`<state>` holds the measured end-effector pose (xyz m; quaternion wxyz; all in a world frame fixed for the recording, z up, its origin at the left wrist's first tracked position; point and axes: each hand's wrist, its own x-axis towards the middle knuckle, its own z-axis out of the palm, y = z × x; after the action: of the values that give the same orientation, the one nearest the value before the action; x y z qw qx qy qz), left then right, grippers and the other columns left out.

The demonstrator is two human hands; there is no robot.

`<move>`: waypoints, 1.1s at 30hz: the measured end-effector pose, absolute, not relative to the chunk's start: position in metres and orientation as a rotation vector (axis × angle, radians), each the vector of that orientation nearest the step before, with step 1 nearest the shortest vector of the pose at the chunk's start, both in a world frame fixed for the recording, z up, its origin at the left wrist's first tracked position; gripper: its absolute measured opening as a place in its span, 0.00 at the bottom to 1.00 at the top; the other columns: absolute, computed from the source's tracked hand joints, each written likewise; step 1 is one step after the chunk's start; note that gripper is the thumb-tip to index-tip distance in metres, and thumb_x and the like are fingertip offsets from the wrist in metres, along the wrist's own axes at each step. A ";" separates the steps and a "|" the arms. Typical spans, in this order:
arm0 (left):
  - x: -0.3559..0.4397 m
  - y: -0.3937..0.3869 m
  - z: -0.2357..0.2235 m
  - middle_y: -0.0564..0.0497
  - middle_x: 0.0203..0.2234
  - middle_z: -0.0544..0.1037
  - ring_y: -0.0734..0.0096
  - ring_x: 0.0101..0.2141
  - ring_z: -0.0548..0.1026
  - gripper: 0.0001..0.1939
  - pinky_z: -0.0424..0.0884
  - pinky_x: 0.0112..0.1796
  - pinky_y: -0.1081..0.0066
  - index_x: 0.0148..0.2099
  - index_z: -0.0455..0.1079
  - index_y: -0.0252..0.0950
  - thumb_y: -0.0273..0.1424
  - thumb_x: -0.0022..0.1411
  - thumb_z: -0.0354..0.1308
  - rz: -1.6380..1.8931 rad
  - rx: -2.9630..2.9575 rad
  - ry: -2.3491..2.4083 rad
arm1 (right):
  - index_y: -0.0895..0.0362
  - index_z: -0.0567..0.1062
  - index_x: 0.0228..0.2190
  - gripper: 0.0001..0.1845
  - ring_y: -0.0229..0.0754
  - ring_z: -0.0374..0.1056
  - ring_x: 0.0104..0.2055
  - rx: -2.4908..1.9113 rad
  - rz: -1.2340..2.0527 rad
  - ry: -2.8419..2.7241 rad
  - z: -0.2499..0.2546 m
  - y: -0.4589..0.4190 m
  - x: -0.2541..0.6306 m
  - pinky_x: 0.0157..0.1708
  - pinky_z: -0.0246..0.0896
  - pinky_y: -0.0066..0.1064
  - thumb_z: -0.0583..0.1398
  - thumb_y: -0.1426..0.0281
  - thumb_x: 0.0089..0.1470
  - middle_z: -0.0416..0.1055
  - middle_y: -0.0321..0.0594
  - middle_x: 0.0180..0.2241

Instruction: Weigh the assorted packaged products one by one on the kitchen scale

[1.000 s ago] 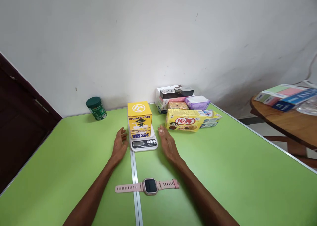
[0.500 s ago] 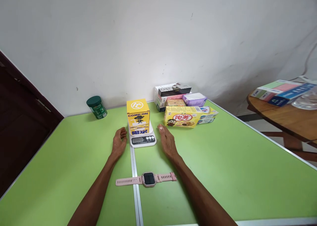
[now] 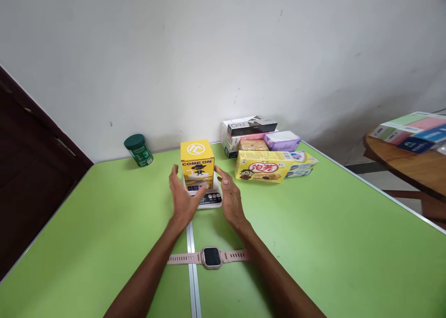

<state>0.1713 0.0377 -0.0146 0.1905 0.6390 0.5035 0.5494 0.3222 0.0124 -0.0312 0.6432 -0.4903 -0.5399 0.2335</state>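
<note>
A yellow box marked COME ON stands upright on a small white kitchen scale in the middle of the green table. My left hand is raised just left of the box, fingers stretched out, thumb across the scale's front. My right hand is just right of the box, fingers apart and lifted. Neither hand holds anything; both are close to the box's sides. A pink wristwatch lies flat between my forearms.
A dark green tin stands at the back left by the wall. Several snack boxes lie at the back right, a long yellow one in front. A wooden side table with coloured boxes stands to the right.
Both hands have lifted off the table and moved inward toward the yellow box; before, they rested flat on either side of the scale.
</note>
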 end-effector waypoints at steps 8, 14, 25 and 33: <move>0.225 0.050 -0.012 0.32 0.65 0.58 0.42 0.69 0.59 0.58 0.58 0.68 0.45 0.73 0.41 0.37 0.41 0.52 0.74 1.648 1.681 1.548 | 0.54 0.74 0.60 0.35 0.52 0.67 0.66 -1.076 0.619 -1.183 -0.022 0.015 0.312 0.67 0.61 0.50 0.46 0.45 0.70 0.72 0.48 0.63; 0.207 0.050 0.003 0.36 0.59 0.67 0.46 0.62 0.69 0.52 0.68 0.62 0.49 0.69 0.49 0.38 0.41 0.50 0.75 1.690 1.595 1.555 | 0.52 0.74 0.61 0.32 0.53 0.68 0.64 -1.065 0.597 -1.306 -0.004 0.010 0.307 0.66 0.63 0.50 0.50 0.46 0.70 0.73 0.49 0.61; 0.034 0.069 0.009 0.42 0.53 0.71 0.51 0.53 0.75 0.45 0.74 0.54 0.54 0.60 0.55 0.40 0.39 0.45 0.75 1.911 1.427 1.943 | 0.49 0.66 0.67 0.31 0.54 0.68 0.65 -0.897 0.680 -1.744 0.024 0.011 0.218 0.62 0.69 0.51 0.53 0.49 0.70 0.70 0.50 0.64; -0.064 0.147 -0.020 0.43 0.54 0.69 0.50 0.59 0.72 0.45 0.69 0.60 0.53 0.58 0.54 0.39 0.33 0.43 0.75 1.913 1.215 2.158 | 0.46 0.72 0.60 0.22 0.53 0.78 0.53 -1.107 0.714 -1.655 0.017 -0.008 0.255 0.50 0.78 0.47 0.55 0.54 0.70 0.77 0.47 0.58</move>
<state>-0.0639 0.1475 -0.0200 0.0062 0.3882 0.6895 0.6114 0.2549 -0.0075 0.0173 0.4909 -0.4559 -0.6818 0.2939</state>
